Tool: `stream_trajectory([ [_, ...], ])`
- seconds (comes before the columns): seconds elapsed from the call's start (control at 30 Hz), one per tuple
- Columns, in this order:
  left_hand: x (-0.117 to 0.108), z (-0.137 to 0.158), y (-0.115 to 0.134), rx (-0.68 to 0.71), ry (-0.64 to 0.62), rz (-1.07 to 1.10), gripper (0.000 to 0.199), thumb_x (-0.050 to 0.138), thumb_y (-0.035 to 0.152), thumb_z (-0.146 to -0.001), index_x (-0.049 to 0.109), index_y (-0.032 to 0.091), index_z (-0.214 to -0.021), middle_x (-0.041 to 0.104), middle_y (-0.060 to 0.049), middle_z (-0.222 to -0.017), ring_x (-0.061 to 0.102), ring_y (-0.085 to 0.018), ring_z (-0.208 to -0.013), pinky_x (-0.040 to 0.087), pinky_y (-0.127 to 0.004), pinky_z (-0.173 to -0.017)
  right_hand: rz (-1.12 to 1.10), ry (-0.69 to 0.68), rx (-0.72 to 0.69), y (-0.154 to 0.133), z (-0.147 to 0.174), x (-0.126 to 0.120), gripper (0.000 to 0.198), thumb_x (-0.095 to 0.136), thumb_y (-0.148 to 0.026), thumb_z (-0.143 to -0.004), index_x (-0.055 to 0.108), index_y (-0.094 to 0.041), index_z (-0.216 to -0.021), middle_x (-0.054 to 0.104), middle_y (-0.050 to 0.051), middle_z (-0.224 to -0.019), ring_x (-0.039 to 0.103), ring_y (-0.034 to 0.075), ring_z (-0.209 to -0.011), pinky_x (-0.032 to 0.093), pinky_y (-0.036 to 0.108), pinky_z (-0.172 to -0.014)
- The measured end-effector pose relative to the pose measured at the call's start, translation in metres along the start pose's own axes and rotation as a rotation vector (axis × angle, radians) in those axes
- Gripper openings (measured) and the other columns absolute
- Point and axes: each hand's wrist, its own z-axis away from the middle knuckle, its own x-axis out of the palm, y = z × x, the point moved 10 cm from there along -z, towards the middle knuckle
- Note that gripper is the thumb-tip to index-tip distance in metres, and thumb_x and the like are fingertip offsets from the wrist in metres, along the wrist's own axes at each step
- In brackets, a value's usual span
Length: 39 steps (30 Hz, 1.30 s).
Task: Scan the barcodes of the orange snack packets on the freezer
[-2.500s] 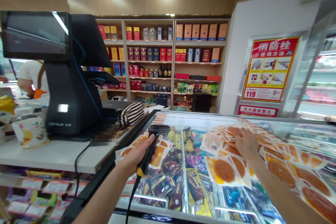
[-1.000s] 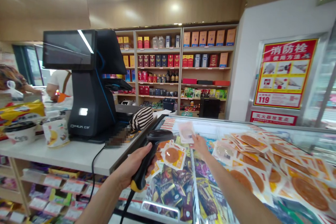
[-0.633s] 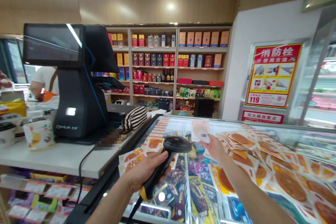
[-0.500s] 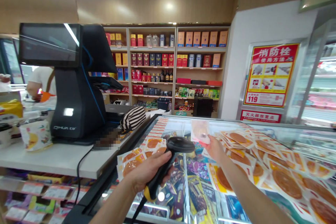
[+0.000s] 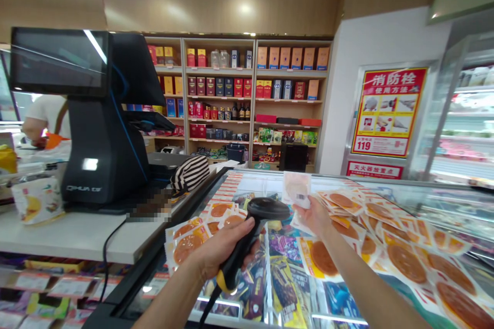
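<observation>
My left hand (image 5: 227, 249) is wrapped round the grip of a black and yellow barcode scanner (image 5: 268, 208), its head tilted toward the right. In my right hand (image 5: 314, 216) is a flat, pale plastic packet (image 5: 297, 188), pinched by its lower edge and raised with a small barcode toward me. Scanner head and packet are a short gap apart. Below both hands lies a glass-topped freezer (image 5: 270, 288) with colourful wrapped goods under the glass. Flat packets with round brown contents (image 5: 324, 257) are spread on the glass, many to the right and several by my left hand.
A black checkout terminal (image 5: 104, 139) stands on the white counter (image 5: 96, 236) at left, beside a striped pouch (image 5: 191, 172). A person in a white top (image 5: 48, 118) is behind it. Shelves of boxes and bottles (image 5: 219, 87) line the back, with a red fire-hydrant sign (image 5: 389, 113) at right.
My right hand has turned and lifted the packet slightly, so its barcode shows more clearly. The scanner stays in my left hand. The whole view has shifted a little to the right.
</observation>
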Motion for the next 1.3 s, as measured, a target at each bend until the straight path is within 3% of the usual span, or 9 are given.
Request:
stream_trajectory([
  [0.1, 0.003, 0.000, 0.002, 0.014, 0.009, 0.019, 0.032, 0.046, 0.047, -0.070, 0.049, 0.015, -0.072, 0.049, 0.001, -0.054, 0.044, -0.006, -0.039, 0.031, -0.017, -0.036, -0.058, 0.051, 0.053, 0.001, 0.006, -0.003, 0.010, 0.044, -0.018, -0.066, 0.051, -0.019, -0.073, 0.063, -0.001, -0.073, 0.057, 0.015, -0.083, 0.049, 0.034, -0.069],
  [0.33, -0.007, -0.002, -0.003, -0.021, 0.102, 0.026, 0.035, 0.048, 0.049, -0.067, 0.049, 0.014, -0.071, 0.049, 0.002, -0.053, 0.043, -0.006, -0.039, 0.031, -0.017, -0.036, -0.116, 0.113, 0.014, -0.007, 0.010, -0.009, 0.012, 0.043, -0.017, -0.067, 0.050, -0.020, -0.076, 0.062, -0.003, -0.077, 0.056, 0.014, -0.084, 0.049, 0.036, -0.070],
  [0.6, -0.001, -0.005, -0.004, -0.021, 0.030, 0.063, 0.034, 0.046, 0.048, -0.069, 0.049, 0.016, -0.080, 0.048, 0.003, -0.054, 0.043, -0.006, -0.040, 0.030, -0.017, -0.037, -0.211, 0.146, -0.010, -0.002, 0.014, -0.014, 0.017, 0.043, -0.015, -0.066, 0.051, -0.020, -0.080, 0.061, -0.004, -0.079, 0.054, 0.013, -0.086, 0.049, 0.035, -0.068],
  [0.77, -0.001, -0.007, 0.001, 0.008, 0.040, 0.049, 0.031, 0.046, 0.046, -0.069, 0.046, 0.016, -0.074, 0.047, 0.003, -0.054, 0.042, -0.006, -0.039, 0.030, -0.018, -0.037, -0.168, 0.182, 0.021, 0.007, 0.017, -0.014, 0.015, 0.041, -0.017, -0.067, 0.050, -0.018, -0.079, 0.060, -0.002, -0.082, 0.054, 0.013, -0.085, 0.049, 0.034, -0.066],
  [0.87, -0.009, -0.006, 0.005, 0.038, 0.089, 0.012, 0.032, 0.046, 0.047, -0.069, 0.046, 0.016, -0.072, 0.047, 0.003, -0.053, 0.042, -0.005, -0.038, 0.030, -0.018, -0.037, 0.073, 0.173, -0.125, -0.017, 0.016, -0.016, 0.018, 0.040, -0.023, -0.068, 0.050, -0.017, -0.081, 0.058, 0.001, -0.087, 0.052, 0.015, -0.089, 0.048, 0.033, -0.069],
  [1.03, -0.034, -0.002, 0.014, 0.095, 0.216, -0.046, 0.033, 0.045, 0.049, -0.069, 0.045, 0.016, -0.072, 0.048, 0.003, -0.055, 0.042, -0.005, -0.040, 0.032, -0.018, -0.037, 0.541, 0.296, -0.404, -0.087, 0.012, -0.038, 0.031, 0.039, -0.034, -0.070, 0.053, -0.013, -0.086, 0.056, 0.008, -0.093, 0.050, 0.020, -0.091, 0.040, 0.035, -0.079],
  [1.13, -0.045, 0.000, 0.012, 0.085, 0.233, -0.045, 0.033, 0.045, 0.049, -0.068, 0.046, 0.017, -0.073, 0.049, 0.003, -0.058, 0.042, -0.006, -0.041, 0.033, -0.018, -0.037, 1.019, 0.353, -0.660, -0.133, 0.012, -0.044, 0.036, 0.033, -0.031, -0.072, 0.054, -0.012, -0.096, 0.057, 0.011, -0.095, 0.047, 0.022, -0.095, 0.034, 0.038, -0.084],
  [1.23, -0.058, 0.004, 0.011, 0.087, 0.275, -0.056, 0.033, 0.046, 0.049, -0.068, 0.046, 0.017, -0.074, 0.049, 0.003, -0.056, 0.043, -0.006, -0.040, 0.034, -0.018, -0.037, 1.488, 0.312, -0.888, -0.147, 0.013, -0.045, 0.039, 0.029, -0.025, -0.073, 0.054, -0.009, -0.098, 0.056, 0.014, -0.097, 0.047, 0.022, -0.095, 0.035, 0.038, -0.083],
  [1.3, -0.069, 0.010, 0.010, 0.094, 0.318, -0.062, 0.033, 0.047, 0.048, -0.068, 0.046, 0.016, -0.075, 0.048, 0.003, -0.055, 0.043, -0.006, -0.040, 0.033, -0.018, -0.036, 1.690, 0.253, -0.914, -0.141, 0.009, -0.054, 0.037, 0.029, -0.021, -0.072, 0.057, -0.009, -0.093, 0.058, 0.014, -0.091, 0.048, 0.022, -0.092, 0.036, 0.038, -0.080],
])
